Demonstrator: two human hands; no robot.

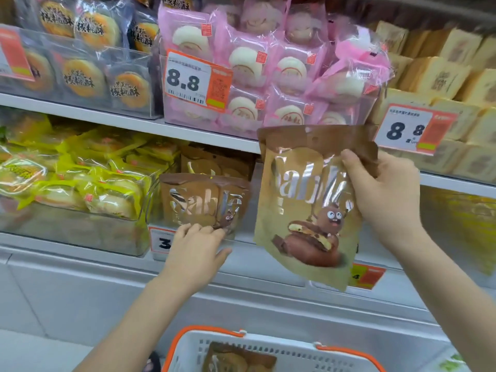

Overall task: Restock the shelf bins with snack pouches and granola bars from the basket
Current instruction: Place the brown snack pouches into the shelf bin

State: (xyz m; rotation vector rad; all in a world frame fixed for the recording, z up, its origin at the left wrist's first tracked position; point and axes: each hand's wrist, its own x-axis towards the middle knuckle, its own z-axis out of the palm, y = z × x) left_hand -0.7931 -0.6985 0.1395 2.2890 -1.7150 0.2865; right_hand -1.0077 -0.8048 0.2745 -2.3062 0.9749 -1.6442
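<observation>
So the right hand (386,194) has a brown-and-tan snack pouch (306,210) held up in front of the shelf; its grip is closed on the pouch's upper right edge, fingers curled over the front and the pouch hanging upright below them, with a cartoon chocolate character printed low on it; the left hand (196,245) is down at the lower shelf with fingers fairly straight, fingertips touching the bottom front of another pouch of the same kind (204,200) that stands in its clear bin (241,210); that grip isn't wrapped round anything, just touching; more of the same brown pouches (206,162) stand behind it in the bin; left of that bin there's a pile of yellow packs (88,175) in their own clear bin; on the shelf above, pink packs of round white buns (268,76) sit behind a price tag reading 8.8 (196,79), dark packs of round orange cakes (88,55) are to the left, and pale square cakes (442,65) are to the right with a 2nd 8.8 tag (413,130); at the bottom edge is the white basket (295,355) with orange handles (204,334), and 1 more brown pouch (239,358) lies inside it, directly below the hands.
</observation>
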